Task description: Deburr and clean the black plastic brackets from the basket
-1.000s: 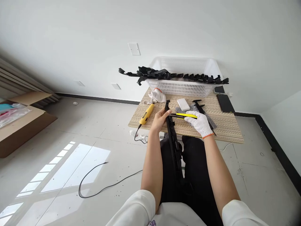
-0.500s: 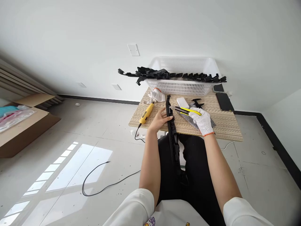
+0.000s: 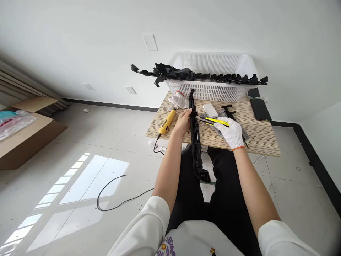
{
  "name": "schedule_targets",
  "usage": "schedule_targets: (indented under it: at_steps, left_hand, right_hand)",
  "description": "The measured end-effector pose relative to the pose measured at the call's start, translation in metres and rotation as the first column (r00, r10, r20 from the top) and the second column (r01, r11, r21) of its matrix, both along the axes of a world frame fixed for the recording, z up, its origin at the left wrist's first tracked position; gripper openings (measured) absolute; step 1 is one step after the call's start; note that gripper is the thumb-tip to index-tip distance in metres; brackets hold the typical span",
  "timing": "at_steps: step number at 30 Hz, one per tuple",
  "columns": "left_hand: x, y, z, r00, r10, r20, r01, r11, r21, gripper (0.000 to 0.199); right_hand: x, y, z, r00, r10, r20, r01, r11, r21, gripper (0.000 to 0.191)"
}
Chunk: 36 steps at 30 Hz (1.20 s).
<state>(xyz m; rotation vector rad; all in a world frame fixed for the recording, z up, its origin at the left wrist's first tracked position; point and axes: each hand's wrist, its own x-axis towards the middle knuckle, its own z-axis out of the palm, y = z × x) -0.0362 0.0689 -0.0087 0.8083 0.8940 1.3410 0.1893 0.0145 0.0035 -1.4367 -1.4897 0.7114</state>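
Observation:
My bare left hand [image 3: 182,122] grips a long black plastic strip [image 3: 196,145] near its upper part. The strip slants from over the small table down between my knees. In a white knit glove, my right hand [image 3: 231,133] is closed around a yellow and black utility knife [image 3: 217,122]. Its blade points left and meets the strip's right edge, just beside my left fingers. Beneath the knife lies a grey cloth [image 3: 243,133], partly hidden by the glove. Black calipers [image 3: 229,111] and a white box-like object [image 3: 210,110] lie just behind it.
A white basket [image 3: 207,91] bearing several black strips [image 3: 181,74] stands at the table's back. On the wooden tabletop [image 3: 262,142] are a yellow corded tool [image 3: 167,122], a crumpled glove [image 3: 179,101] and a black phone [image 3: 260,109]. A cable [image 3: 117,208] curls across the floor.
The black strip has moved up and farther over the table, with my left hand higher along with it. The knife's blade has come up to the strip's edge. The camera view has shifted slightly.

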Motion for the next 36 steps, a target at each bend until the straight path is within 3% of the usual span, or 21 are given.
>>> schedule_targets:
  at_steps: [3,13,18,21,24,27,31,33,36]
  left_hand:
    - [-0.001,-0.007,0.001,0.999,-0.035,-0.019,0.035,0.999,0.022,0.034]
    - [-0.016,-0.032,0.007,0.937,-0.328,-0.117,0.335,0.941,0.05,0.059]
    - [-0.016,-0.049,0.008,0.95,-0.264,-0.165,0.281,0.956,0.087,0.07]
    - [-0.017,-0.06,0.01,0.939,-0.305,-0.162,0.317,0.947,0.055,0.077]
    - [-0.017,-0.064,0.011,0.929,-0.323,-0.181,0.339,0.938,0.067,0.077]
    - [-0.014,-0.061,0.01,0.954,-0.259,-0.154,0.28,0.951,0.134,0.076]
    - [-0.006,-0.049,0.011,0.996,-0.082,-0.037,0.087,0.98,0.178,0.072]
    - [-0.003,-0.043,0.013,1.0,-0.021,-0.006,0.021,0.986,0.164,0.071]
    - [-0.003,-0.035,0.019,0.998,-0.052,-0.022,0.055,0.989,0.14,0.067]
  right_hand:
    - [0.0,0.001,-0.001,0.999,-0.03,0.046,0.03,1.0,0.005,0.04]
    - [0.001,0.002,-0.001,0.997,-0.067,0.046,0.065,0.997,0.034,0.042]
    - [-0.001,0.002,-0.001,0.993,-0.072,-0.097,0.072,0.997,-0.003,0.041]
    - [-0.001,0.003,-0.001,0.95,-0.105,-0.295,0.087,0.994,-0.074,0.038]
    - [0.0,0.003,-0.001,0.924,-0.096,-0.37,0.062,0.993,-0.104,0.033]
    - [0.001,0.003,-0.002,0.927,-0.076,-0.367,0.045,0.995,-0.093,0.031]
    - [0.0,0.0,-0.001,0.926,-0.091,-0.366,0.056,0.993,-0.104,0.032]
    - [0.0,-0.002,0.001,0.954,-0.022,-0.3,-0.009,0.995,-0.102,0.038]
    - [0.0,-0.004,0.002,0.982,0.124,-0.139,-0.135,0.988,-0.072,0.046]
